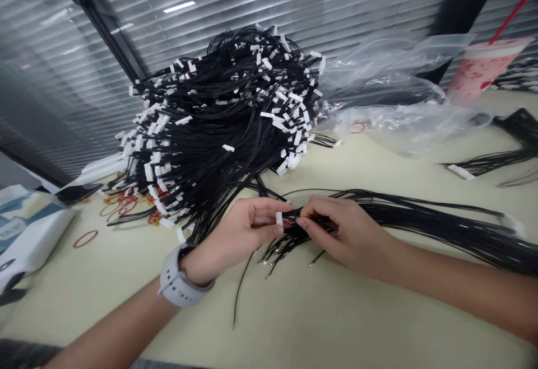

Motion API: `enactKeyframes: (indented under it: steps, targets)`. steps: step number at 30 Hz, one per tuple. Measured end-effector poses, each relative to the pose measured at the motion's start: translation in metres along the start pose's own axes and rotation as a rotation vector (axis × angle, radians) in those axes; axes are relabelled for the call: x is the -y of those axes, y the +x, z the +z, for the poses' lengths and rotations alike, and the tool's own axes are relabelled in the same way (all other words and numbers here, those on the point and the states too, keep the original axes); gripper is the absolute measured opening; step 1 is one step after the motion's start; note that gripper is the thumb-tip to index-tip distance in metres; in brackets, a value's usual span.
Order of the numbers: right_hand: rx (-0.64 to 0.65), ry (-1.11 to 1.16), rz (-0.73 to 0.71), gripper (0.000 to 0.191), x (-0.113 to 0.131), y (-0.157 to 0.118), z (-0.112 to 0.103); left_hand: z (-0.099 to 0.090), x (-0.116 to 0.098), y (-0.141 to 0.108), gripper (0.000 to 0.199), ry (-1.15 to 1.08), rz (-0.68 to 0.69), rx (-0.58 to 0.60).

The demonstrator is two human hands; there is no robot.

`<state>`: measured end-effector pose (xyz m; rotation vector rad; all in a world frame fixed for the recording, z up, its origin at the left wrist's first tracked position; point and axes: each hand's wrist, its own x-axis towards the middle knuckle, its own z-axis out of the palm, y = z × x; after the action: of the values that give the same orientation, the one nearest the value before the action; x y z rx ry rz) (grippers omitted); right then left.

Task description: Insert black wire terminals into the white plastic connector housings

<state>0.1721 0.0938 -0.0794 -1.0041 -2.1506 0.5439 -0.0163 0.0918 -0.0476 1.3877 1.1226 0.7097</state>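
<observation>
Between the thumb and fingers of my left hand (246,226) is a small white connector (279,219), held upright. My right hand (342,229) pinches a thin black wire close beside the connector; its tip is hidden by the fingers. Whether the wire sits inside the connector I cannot tell. Beneath both hands runs a bundle of black wires (441,226), reaching to the right edge. Its loose ends with shiny metal terminals (269,262) fan out below my fingers. One single wire (237,296) curves down toward me on the table.
A large heap of black cables with white connectors (235,117) rises behind my hands. Red rubber bands (85,239) and a white-blue box (36,234) lie left. Clear plastic bags (403,117), a pink cup with a straw (483,69) and another wire bundle (496,162) are right.
</observation>
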Motion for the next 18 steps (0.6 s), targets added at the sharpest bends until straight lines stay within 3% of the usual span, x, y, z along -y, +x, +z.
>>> enactKeyframes:
  steps: [14,18]
  targets:
    - [0.004,-0.070,-0.067,0.015,-0.004,0.001,0.004,0.008,0.001,-0.002,0.028,0.041,-0.007,-0.027]
    - [-0.012,-0.101,-0.151,0.017,-0.004,0.001,0.005,0.013,0.003,-0.002,0.026,0.070,0.004,-0.062]
